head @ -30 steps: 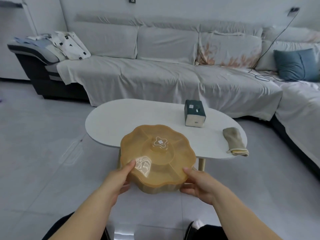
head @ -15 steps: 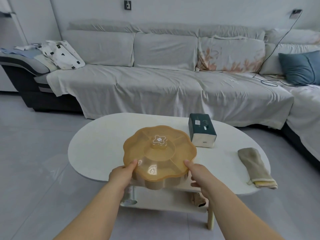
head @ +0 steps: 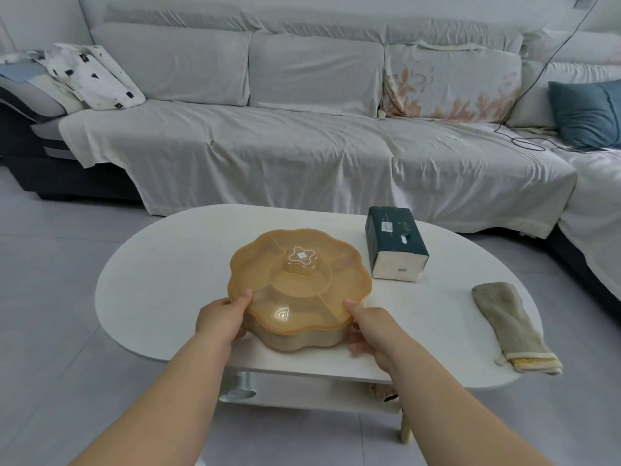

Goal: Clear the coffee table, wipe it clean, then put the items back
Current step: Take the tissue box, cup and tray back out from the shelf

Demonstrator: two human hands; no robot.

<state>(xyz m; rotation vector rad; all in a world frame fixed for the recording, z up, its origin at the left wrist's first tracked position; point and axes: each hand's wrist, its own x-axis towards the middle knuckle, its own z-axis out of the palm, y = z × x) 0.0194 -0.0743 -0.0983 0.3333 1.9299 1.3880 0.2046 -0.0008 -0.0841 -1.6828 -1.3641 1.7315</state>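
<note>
An amber flower-shaped snack box [head: 300,284] with a lid and a knob sits over the near middle of the white oval coffee table [head: 161,284]. My left hand [head: 223,316] grips its near left rim and my right hand [head: 369,326] grips its near right rim. Whether its base rests on the tabletop I cannot tell. A dark green tissue pack [head: 396,252] lies on the table behind and to the right of the box. A beige folded cloth [head: 510,326] lies near the table's right end.
A long sofa [head: 302,146] under a pale cover stands behind the table, with a teal cushion [head: 588,112] and a black cable [head: 524,142] at the right. The table's lower shelf [head: 302,395] holds small items. Grey tiled floor lies to the left.
I have moved up to the table, and both hands have carried the snack box forward from over the floor to above the tabletop's near middle.
</note>
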